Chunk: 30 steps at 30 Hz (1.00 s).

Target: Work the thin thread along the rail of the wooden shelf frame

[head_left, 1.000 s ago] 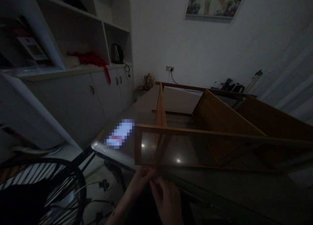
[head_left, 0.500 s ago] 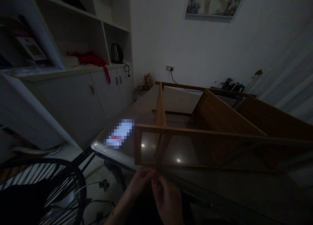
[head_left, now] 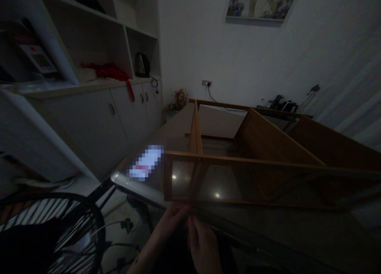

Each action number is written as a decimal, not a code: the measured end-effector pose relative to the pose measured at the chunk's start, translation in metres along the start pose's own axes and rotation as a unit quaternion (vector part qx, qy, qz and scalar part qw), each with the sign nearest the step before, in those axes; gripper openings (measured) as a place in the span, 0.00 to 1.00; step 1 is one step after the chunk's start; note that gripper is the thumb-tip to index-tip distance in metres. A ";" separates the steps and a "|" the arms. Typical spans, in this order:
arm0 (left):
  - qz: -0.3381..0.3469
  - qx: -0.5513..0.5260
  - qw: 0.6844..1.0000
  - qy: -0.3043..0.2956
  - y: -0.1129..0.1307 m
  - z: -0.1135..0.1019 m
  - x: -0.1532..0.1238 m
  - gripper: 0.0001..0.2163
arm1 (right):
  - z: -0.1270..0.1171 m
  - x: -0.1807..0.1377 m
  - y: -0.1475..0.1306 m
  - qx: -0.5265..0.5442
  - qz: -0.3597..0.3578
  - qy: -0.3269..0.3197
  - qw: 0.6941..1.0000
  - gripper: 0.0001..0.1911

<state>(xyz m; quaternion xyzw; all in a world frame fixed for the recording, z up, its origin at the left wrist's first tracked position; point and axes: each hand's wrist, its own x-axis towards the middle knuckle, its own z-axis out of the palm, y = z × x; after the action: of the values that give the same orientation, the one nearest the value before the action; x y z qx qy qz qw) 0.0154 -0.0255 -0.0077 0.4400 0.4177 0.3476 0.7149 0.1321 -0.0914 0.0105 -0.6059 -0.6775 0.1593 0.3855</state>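
Fingers (head_left: 182, 211) of two hands on one wooden frame (head_left: 238, 163)

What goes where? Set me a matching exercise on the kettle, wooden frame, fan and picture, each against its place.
Things:
1. kettle
2. wooden frame
3. fan
4. picture

Places:
A. hung high on the wall
B. bottom left corner of the view
C. in the nook above the cupboards
D. lying on the glossy table

Pairs: 1-C, 2-D, 3-B, 4-A
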 end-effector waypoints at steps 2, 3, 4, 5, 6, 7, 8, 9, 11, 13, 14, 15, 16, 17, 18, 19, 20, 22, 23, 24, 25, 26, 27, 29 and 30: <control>-0.006 0.000 1.000 -0.003 0.001 0.000 -0.001 0.23 | 0.000 0.000 0.000 -0.003 0.006 -0.008 1.000 0.23; -0.007 0.000 1.000 -0.002 0.001 0.000 -0.001 0.23 | -0.001 0.000 -0.001 -0.007 0.003 -0.010 1.000 0.22; -0.006 0.000 1.000 0.001 0.000 0.000 0.000 0.22 | -0.001 0.000 -0.001 -0.015 0.001 -0.010 1.000 0.22; -0.003 -0.001 1.000 0.003 0.000 0.000 0.001 0.22 | -0.001 0.000 -0.001 -0.029 0.002 -0.009 1.000 0.21; 0.004 -0.003 1.000 0.005 0.000 0.001 0.002 0.22 | -0.002 0.000 -0.001 -0.045 0.006 -0.009 0.999 0.19; 0.012 -0.007 1.000 0.005 0.000 0.001 0.002 0.22 | -0.002 0.000 -0.001 -0.061 0.011 -0.008 0.998 0.18; 0.019 -0.009 1.000 0.005 0.001 0.001 0.003 0.22 | -0.002 0.000 -0.001 -0.075 0.018 -0.009 0.997 0.17; 0.027 -0.007 1.000 0.007 0.001 0.001 0.004 0.21 | -0.003 0.000 -0.001 -0.083 0.026 -0.011 0.996 0.16; 0.038 0.006 0.999 0.021 0.002 0.001 0.004 0.21 | -0.004 0.000 -0.002 -0.081 0.034 -0.019 0.996 0.15; 0.042 0.018 0.998 0.039 0.001 0.001 0.004 0.21 | -0.004 0.000 -0.004 -0.075 0.036 -0.028 0.996 0.15; 0.042 0.019 0.998 0.042 0.000 0.001 0.005 0.21 | -0.004 0.000 -0.005 -0.078 0.036 -0.030 0.996 0.15; 0.043 0.016 0.998 0.045 -0.001 0.001 0.005 0.21 | -0.004 0.001 -0.006 -0.087 0.034 -0.031 0.995 0.15; 0.042 0.013 0.998 0.046 -0.003 0.001 0.005 0.21 | -0.004 0.001 -0.007 -0.100 0.030 -0.029 0.994 0.15; 0.043 0.010 0.998 0.047 -0.004 0.000 0.006 0.21 | -0.003 0.001 -0.007 -0.114 0.025 -0.026 0.993 0.15; 0.044 0.007 0.998 0.048 -0.005 0.000 0.006 0.21 | -0.003 0.001 -0.008 -0.126 0.019 -0.021 0.992 0.15; 0.044 0.006 0.998 0.048 -0.005 0.000 0.007 0.21 | -0.003 0.001 -0.008 -0.132 0.013 -0.015 0.991 0.15; 0.045 0.007 0.998 0.047 -0.005 0.000 0.007 0.20 | -0.003 0.001 -0.008 -0.132 0.007 -0.010 0.991 0.15; 0.049 0.009 0.998 0.047 -0.004 0.000 0.006 0.20 | -0.003 0.001 -0.008 -0.103 0.003 -0.007 0.995 0.15; 0.048 0.008 0.998 0.047 -0.004 0.000 0.006 0.20 | -0.003 0.001 -0.007 -0.072 0.007 -0.010 0.997 0.15; 0.043 0.005 0.998 0.044 -0.003 0.001 0.005 0.20 | -0.003 0.001 -0.007 -0.033 0.016 -0.013 0.999 0.16; 0.034 -0.001 0.999 0.039 -0.002 0.001 0.004 0.21 | -0.003 0.001 -0.006 0.010 0.028 -0.015 0.999 0.16; 0.023 -0.008 0.999 0.032 -0.001 0.002 0.003 0.22 | -0.003 0.001 -0.006 0.052 0.042 -0.016 0.998 0.16; 0.012 -0.017 1.000 0.022 0.001 0.003 0.002 0.22 | -0.003 0.001 -0.005 0.087 0.056 -0.013 0.995 0.16; -0.007 -0.035 0.999 0.007 0.002 0.004 0.000 0.23 | -0.003 0.000 -0.004 0.128 0.076 -0.009 0.989 0.17; -0.011 -0.043 0.999 0.002 0.003 0.004 -0.001 0.23 | -0.003 0.000 -0.003 0.131 0.080 -0.012 0.988 0.18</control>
<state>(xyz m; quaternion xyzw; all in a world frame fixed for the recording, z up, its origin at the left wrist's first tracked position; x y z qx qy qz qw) 0.0183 -0.0263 -0.0035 0.4030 0.4090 0.3582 0.7362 0.1318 -0.0926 0.0150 -0.6005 -0.6045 0.2845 0.4394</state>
